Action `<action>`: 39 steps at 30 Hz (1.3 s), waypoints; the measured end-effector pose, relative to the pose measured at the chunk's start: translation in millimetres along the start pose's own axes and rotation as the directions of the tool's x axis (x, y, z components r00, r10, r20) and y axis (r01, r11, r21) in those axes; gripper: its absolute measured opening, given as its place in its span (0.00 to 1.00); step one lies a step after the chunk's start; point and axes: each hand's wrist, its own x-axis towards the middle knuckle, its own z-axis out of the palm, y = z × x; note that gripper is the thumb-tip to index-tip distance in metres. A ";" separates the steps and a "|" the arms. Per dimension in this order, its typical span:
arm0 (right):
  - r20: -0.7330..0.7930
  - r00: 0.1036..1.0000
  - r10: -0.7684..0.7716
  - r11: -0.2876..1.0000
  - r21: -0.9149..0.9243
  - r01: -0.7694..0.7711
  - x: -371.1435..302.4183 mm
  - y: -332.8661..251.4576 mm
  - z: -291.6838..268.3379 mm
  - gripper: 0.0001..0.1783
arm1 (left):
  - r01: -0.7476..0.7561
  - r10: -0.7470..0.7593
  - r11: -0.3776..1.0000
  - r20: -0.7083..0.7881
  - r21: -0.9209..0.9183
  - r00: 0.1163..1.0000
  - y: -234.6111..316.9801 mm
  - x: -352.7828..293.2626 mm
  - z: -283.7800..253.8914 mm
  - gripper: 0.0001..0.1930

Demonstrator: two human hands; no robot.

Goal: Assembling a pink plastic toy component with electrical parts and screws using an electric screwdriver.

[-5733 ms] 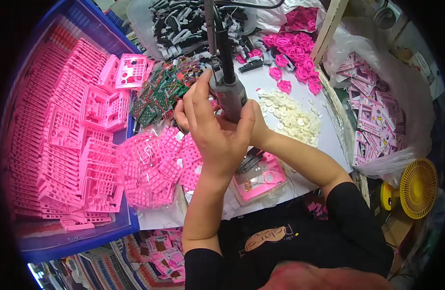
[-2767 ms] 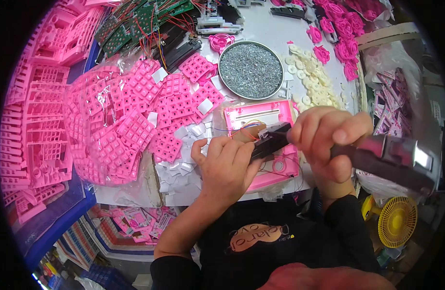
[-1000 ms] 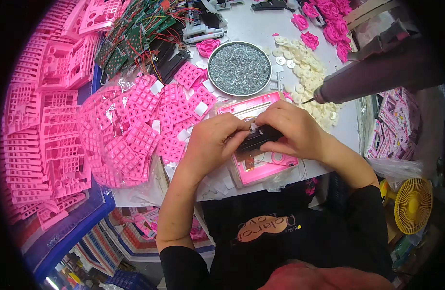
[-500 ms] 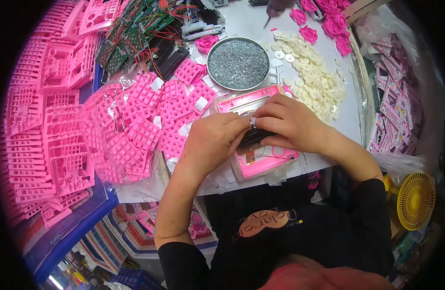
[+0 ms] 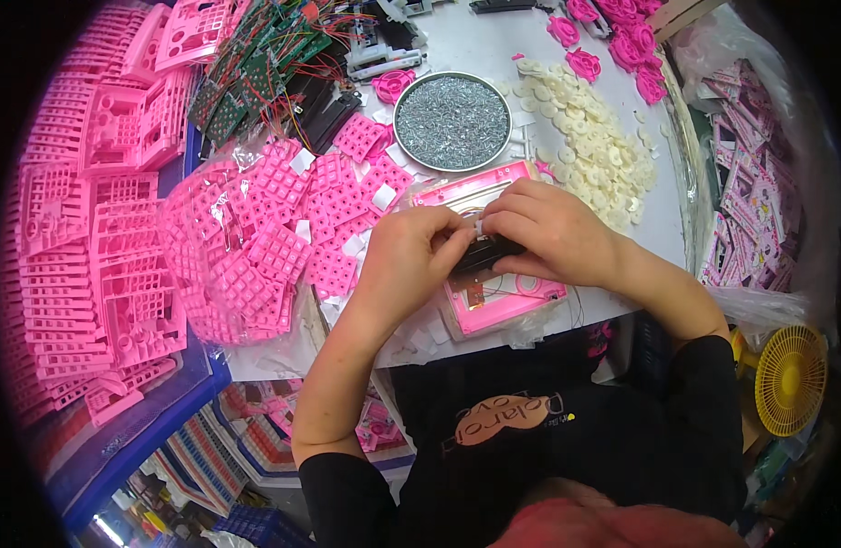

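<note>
A pink plastic casing (image 5: 494,318) lies at the table's front edge, with thin wires and a brownish piece showing inside. Above its middle is a black plastic part (image 5: 484,254) with a small white piece (image 5: 480,226) at its top. My right hand (image 5: 559,233) is closed on the black part, thumb below and fingertips over its upper edge. From the other side my left hand (image 5: 407,251) pinches at the black part's left end, close to the white piece. The fingers hide the exact contact and much of the casing.
A round tin of screws (image 5: 452,121) stands just beyond the casing. Pink keypads (image 5: 279,242) pile up to the left, below wired circuit boards (image 5: 256,82). Cream discs (image 5: 594,146) spread at the right. Pink casings (image 5: 119,228) stack far left; a yellow fan (image 5: 790,382) stands lower right.
My left hand's fingers have shifted slightly and bent more around the black part's end. My right hand keeps nearly the same hold. A dark pointed tool at the top edge has left the view.
</note>
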 end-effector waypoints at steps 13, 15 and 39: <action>-0.010 1.000 -0.016 1.000 -0.024 0.015 -1.9 0.4 2.9 0.26 | -0.101 0.101 0.995 0.015 0.007 0.995 -0.9 3.5 0.6 0.05; -0.004 1.000 -0.030 0.998 -0.049 0.029 -0.4 -1.4 1.6 0.24 | -0.109 0.109 0.992 -0.001 0.070 0.994 -2.1 4.7 1.2 0.05; 0.263 0.956 0.127 0.939 -0.343 -0.030 14.5 -28.4 -19.6 0.22 | -0.092 0.062 0.972 0.139 0.219 0.988 10.8 24.5 -3.4 0.09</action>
